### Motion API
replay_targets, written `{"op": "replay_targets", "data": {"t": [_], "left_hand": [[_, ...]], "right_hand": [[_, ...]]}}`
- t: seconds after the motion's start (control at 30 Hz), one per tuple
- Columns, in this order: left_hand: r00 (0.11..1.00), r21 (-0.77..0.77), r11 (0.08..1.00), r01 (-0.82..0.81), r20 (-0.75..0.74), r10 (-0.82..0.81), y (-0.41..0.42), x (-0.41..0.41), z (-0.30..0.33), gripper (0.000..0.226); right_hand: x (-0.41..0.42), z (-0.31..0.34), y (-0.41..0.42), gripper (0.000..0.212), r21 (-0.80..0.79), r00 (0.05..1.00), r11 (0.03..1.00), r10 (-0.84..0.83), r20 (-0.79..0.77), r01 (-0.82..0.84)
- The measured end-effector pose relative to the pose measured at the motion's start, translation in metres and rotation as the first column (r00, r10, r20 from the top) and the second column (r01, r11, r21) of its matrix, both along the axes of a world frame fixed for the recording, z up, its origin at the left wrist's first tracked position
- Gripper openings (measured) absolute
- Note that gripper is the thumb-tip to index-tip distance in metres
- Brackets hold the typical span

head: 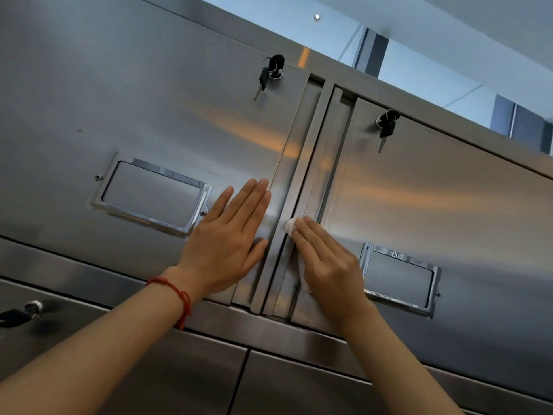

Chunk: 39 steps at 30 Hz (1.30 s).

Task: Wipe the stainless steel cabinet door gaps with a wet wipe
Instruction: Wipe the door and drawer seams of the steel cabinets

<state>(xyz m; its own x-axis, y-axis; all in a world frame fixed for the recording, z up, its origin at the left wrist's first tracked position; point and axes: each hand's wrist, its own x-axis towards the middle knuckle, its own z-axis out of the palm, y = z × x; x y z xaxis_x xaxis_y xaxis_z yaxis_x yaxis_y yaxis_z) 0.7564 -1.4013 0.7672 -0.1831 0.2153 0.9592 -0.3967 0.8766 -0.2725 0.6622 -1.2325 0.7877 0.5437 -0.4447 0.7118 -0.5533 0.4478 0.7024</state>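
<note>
My right hand (326,259) presses the wet wipe (291,226) with straight fingers into the gap (302,187) between the two cabinet doors. My left hand (230,238) lies flat, fingers together, on the left door (149,100), fingertips at its right edge.

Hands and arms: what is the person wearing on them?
Both arms are bare, with no sleeves and no gloves. The left hand has a thin red string bracelet around its wrist. The right hand has nothing on it: no ring, watch or bracelet shows.
</note>
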Motion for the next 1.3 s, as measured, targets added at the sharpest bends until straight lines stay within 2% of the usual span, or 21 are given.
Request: {"op": "replay_targets", "data": {"t": [0.23,0.43,0.6,0.77,0.93,1.1,1.3], "left_hand": [[1.0,-0.001,1.0,0.014,-0.001,-0.014,0.0,0.0,0.0,0.064],[1.0,-0.001,1.0,0.001,0.002,-0.001,0.0,0.0,0.0,0.064],[1.0,-0.007,1.0,0.02,-0.012,-0.02,0.0,-0.001,0.0,0.064],[1.0,-0.014,1.0,0.026,-0.015,-0.026,0.0,-0.001,0.0,0.063],[0.999,-0.021,1.0,0.024,-0.027,-0.024,-0.001,-0.001,0.0,0.063],[0.999,-0.016,0.999,0.028,-0.02,-0.028,0.0,0.0,0.0,0.063],[0.999,-0.016,0.999,0.03,-0.016,-0.03,0.0,0.0,0.0,0.063]], "right_hand": [[0.0,0.0,-0.004,0.038,-0.012,0.998,1.0,0.01,0.059,-0.009],[-0.003,0.002,0.002,0.034,0.026,0.999,0.999,0.036,0.01,-0.036],[-0.003,-0.002,-0.003,0.035,0.0,0.998,0.999,0.038,0.054,-0.038],[-0.004,-0.008,0.003,0.033,0.054,0.999,0.998,0.03,0.013,-0.031],[-0.003,-0.009,-0.002,0.031,-0.007,0.998,0.998,0.056,0.023,-0.056],[-0.005,-0.013,0.005,0.022,0.059,0.997,0.997,0.05,-0.059,-0.046],[-0.004,-0.013,0.001,0.022,0.003,0.997,0.998,0.064,-0.04,-0.064]]}}
